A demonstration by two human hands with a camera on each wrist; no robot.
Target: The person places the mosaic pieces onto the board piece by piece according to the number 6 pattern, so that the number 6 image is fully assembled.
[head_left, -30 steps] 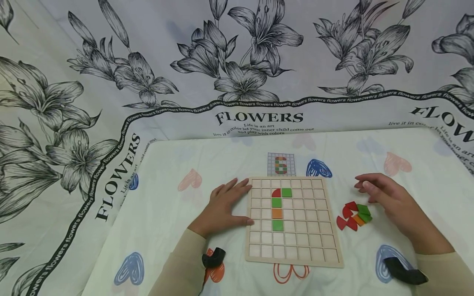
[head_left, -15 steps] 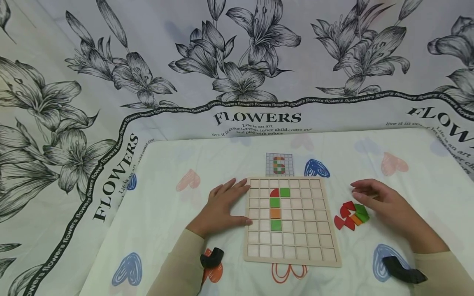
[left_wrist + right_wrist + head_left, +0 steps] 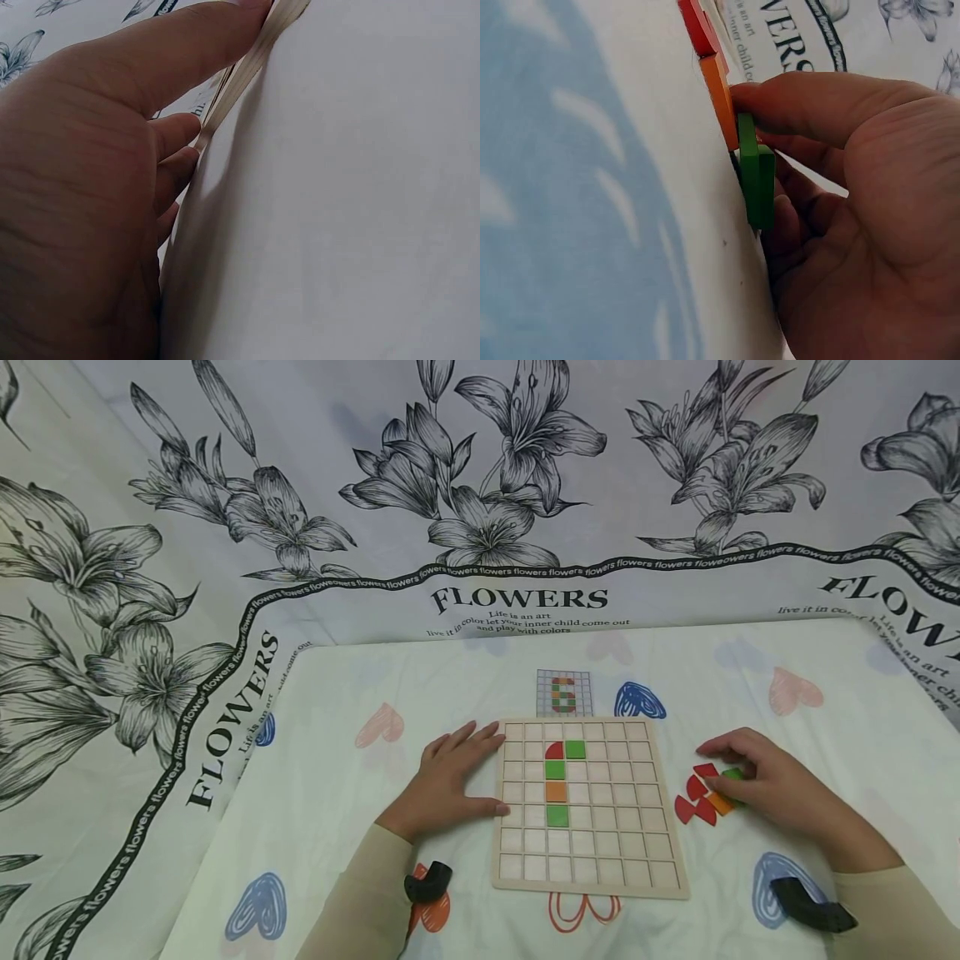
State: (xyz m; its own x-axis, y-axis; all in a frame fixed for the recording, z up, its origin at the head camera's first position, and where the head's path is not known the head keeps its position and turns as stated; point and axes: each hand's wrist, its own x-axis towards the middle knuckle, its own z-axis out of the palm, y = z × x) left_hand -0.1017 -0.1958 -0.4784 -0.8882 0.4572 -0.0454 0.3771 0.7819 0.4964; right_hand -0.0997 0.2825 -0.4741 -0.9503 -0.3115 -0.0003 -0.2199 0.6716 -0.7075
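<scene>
A square wooden grid board (image 3: 592, 852) lies on the table. One column of it holds a red quarter-round tile (image 3: 554, 751), a green square (image 3: 555, 770), an orange square (image 3: 556, 791) and another green square (image 3: 557, 816); a further green square (image 3: 575, 749) sits beside the red one. My left hand (image 3: 446, 781) rests at the board's left edge, fingertips and thumb against the rim. Right of the board, my right hand (image 3: 772, 789) is over a small pile of loose tiles, thumb among them and index finger stretched beyond. Red quarter-rounds (image 3: 684, 810), an orange tile (image 3: 721, 803) and green tiles (image 3: 756, 172) show there.
Behind the board's far edge lies a small pattern card (image 3: 564, 693) with a coloured figure on a grid. The table (image 3: 322, 843) wears a white cloth with printed hearts. A flower-printed fabric (image 3: 300, 510) hangs behind and to the left.
My right hand has come down and left onto the loose tiles, its thumb now among them and covering part of the green ones. My left hand stays at the board's edge.
</scene>
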